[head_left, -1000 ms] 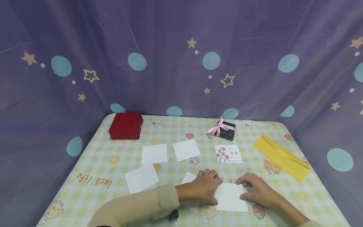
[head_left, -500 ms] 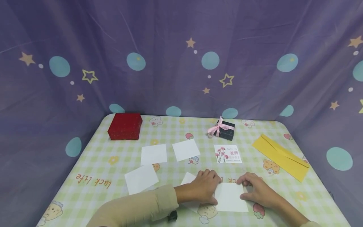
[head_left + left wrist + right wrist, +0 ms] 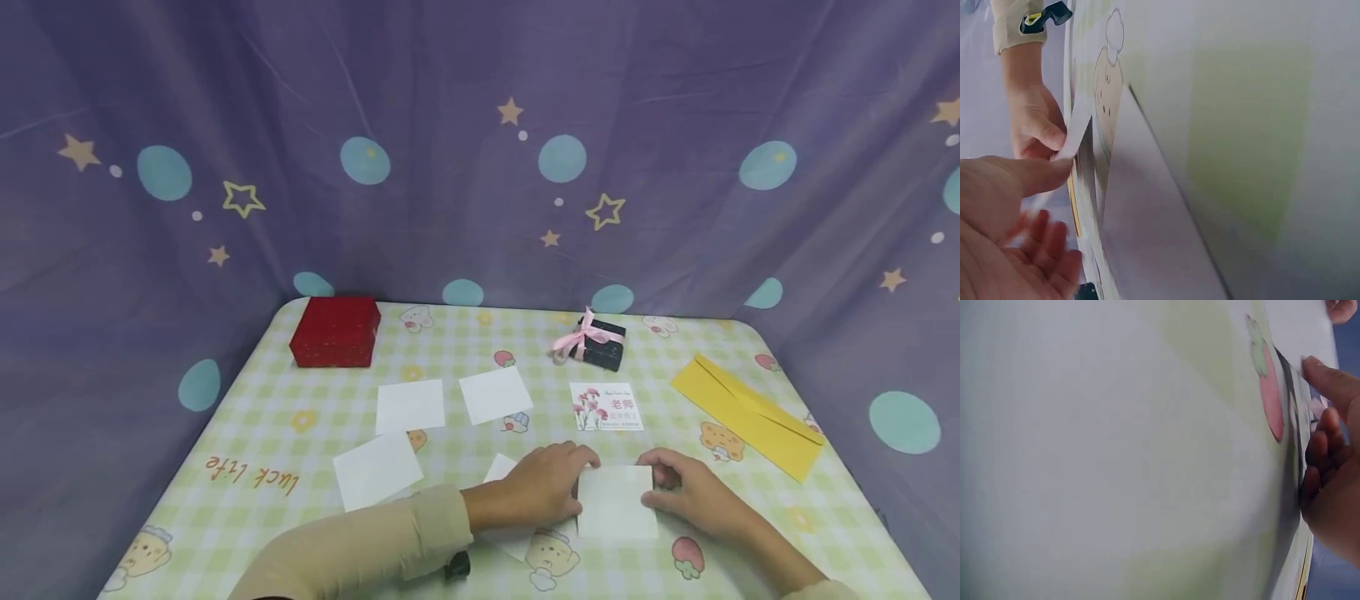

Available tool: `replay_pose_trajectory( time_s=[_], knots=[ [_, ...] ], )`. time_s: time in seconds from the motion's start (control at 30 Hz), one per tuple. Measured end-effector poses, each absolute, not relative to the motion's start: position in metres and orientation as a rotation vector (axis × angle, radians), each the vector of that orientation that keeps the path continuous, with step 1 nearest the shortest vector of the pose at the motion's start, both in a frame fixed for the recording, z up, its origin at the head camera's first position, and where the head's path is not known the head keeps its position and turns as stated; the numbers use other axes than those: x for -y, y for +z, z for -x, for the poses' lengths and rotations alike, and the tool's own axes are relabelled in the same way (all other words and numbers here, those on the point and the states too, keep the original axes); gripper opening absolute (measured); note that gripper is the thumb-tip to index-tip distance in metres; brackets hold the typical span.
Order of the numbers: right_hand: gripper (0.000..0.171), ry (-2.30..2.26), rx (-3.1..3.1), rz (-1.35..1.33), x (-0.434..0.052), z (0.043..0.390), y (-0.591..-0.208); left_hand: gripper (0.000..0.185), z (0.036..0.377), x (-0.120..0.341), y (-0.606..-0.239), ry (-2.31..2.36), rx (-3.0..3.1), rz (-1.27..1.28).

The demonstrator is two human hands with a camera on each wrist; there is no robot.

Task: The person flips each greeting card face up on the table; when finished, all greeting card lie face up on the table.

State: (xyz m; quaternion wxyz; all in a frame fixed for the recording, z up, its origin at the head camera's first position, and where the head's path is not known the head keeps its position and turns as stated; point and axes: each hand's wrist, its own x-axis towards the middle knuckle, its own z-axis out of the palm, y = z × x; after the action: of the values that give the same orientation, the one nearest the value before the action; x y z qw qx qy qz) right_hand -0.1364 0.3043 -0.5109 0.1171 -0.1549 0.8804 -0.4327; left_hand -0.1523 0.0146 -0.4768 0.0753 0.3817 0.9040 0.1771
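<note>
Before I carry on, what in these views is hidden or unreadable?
- Head view: the small print on the flower card is too small to read.
- Head view: the left hand covers most of the paper under it.
- Right wrist view: the tablecloth is a close blur; the right hand is cut off by the edge.
- Left wrist view: the white sheet shows only edge-on.

Sheet [image 3: 615, 502] on counter [image 3: 247, 433] near front edge, between left hand [image 3: 546, 492] and right hand [image 3: 686, 496]. Second sheet [image 3: 501, 471] under left hand. Three sheets left of centre [image 3: 408, 406] [image 3: 495, 394] [image 3: 377, 469]. Card [image 3: 606, 407] behind hands. Ribboned box [image 3: 596, 342] behind card. Big box [image 3: 335, 332] back left. Envelope [image 3: 746, 415] right.
</note>
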Motion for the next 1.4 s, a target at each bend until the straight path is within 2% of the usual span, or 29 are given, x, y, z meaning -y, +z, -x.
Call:
replay_pose_trajectory(
  time_s=[0.1, 0.2, 0.4, 0.5, 0.63, 0.67, 0.8, 0.87, 1.13, 1.4],
  knots=[
    [0.019, -1.412, -2.494, 0.358, -0.309, 0.139, -0.509, 0.047, 0.158, -0.014, -0.475, 0.725, -2.743, -1.242],
    [0.019, -1.544, -2.404, 0.36, -0.314, 0.141, -0.508, 0.036, 0.161, -0.013, -0.472, 0.857, -2.8, -1.362],
    [0.035, -1.864, -2.05, 0.587, -0.326, 0.146, -0.504, 0.024, 0.166, -0.01, -0.468, 0.867, -2.831, -1.362],
    [0.04, -1.935, -1.979, 0.584, -0.329, 0.147, -0.502, 0.021, 0.167, -0.007, -0.467, 0.815, -2.801, -1.323],
    [0.023, -1.751, -2.247, 0.421, -0.326, 0.148, -0.503, 0.027, 0.168, -0.007, -0.468, 0.736, -2.757, -1.347],
    [0.024, -1.679, -2.307, 0.387, -0.325, 0.149, -0.503, 0.03, 0.168, -0.008, -0.468, 0.715, -2.748, -1.354],
    [0.05, -1.559, -2.321, 0.442, -0.32, 0.152, -0.506, 0.039, 0.169, -0.009, -0.472, 0.606, -2.756, -1.391],
    [0.056, -1.553, -2.301, 0.485, -0.32, 0.153, -0.507, 0.043, 0.169, -0.01, -0.474, 0.535, -2.775, -1.415],
    [0.058, -1.556, -2.28, 0.514, -0.325, 0.154, -0.507, 0.058, 0.168, -0.009, -0.478, 0.334, -2.787, -1.446],
    [0.059, -1.597, -2.207, 0.598, -0.326, 0.156, -0.506, 0.053, 0.168, -0.012, -0.481, 0.2, -2.819, -1.453]
  ],
)
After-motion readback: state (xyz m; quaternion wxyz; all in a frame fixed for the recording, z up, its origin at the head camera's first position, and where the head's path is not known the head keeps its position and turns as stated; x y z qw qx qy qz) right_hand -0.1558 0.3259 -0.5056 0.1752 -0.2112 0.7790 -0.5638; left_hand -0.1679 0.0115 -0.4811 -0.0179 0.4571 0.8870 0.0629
